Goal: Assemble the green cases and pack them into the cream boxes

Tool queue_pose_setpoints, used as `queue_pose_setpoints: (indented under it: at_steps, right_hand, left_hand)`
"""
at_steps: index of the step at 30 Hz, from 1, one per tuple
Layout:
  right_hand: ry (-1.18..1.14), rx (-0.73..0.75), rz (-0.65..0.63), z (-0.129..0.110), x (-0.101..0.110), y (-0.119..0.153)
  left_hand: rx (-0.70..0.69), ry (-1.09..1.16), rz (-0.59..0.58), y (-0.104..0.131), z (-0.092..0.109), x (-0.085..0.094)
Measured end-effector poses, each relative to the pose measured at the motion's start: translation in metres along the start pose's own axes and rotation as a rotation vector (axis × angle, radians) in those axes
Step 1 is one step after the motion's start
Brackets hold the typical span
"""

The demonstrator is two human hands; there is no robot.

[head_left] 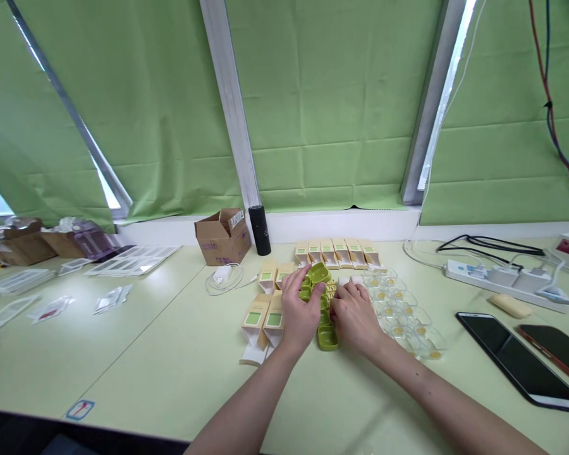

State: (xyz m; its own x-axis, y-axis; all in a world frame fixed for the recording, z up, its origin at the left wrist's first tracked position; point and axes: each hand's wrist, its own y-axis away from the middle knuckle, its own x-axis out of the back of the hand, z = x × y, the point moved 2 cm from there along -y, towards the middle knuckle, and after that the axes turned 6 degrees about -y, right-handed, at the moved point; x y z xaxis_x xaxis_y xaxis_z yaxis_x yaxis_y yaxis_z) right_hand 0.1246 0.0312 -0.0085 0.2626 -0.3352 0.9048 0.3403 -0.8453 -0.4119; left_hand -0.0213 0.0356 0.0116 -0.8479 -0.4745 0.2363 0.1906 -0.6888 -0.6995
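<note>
My left hand (pixel 303 309) is closed on a small green square tray (pixel 319 273), tilted and raised over other green trays (pixel 327 338) standing in a column on the table. Just right of that column, my right hand (pixel 354 316) has its fingers bent together near small yellow pieces (pixel 330 289); whatever they pinch is hidden. White rounded pieces (pixel 356 279) sit just behind the right hand. Clear plastic covers (pixel 401 309) with yellow dots lie in rows to its right. Open cream cartons with green labels (pixel 255 319) lie left of my left hand.
More open cartons (pixel 336 254) line the back. A cardboard box (pixel 222 239), a black cylinder (pixel 259 230) and a white charger with cable (pixel 222 274) stand behind left. At right are a power strip (pixel 497 278), a tablet (pixel 516 357) and a phone (pixel 559 351).
</note>
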Motion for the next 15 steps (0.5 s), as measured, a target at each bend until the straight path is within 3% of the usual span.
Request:
queue_pose_setpoints:
  at_steps: [15]
  right_hand:
    - [-0.015,-0.038,0.016,0.0055,-0.0029,-0.0018]
  left_hand:
    - [0.012,-0.005,-0.014,0.0003,-0.0027,-0.001]
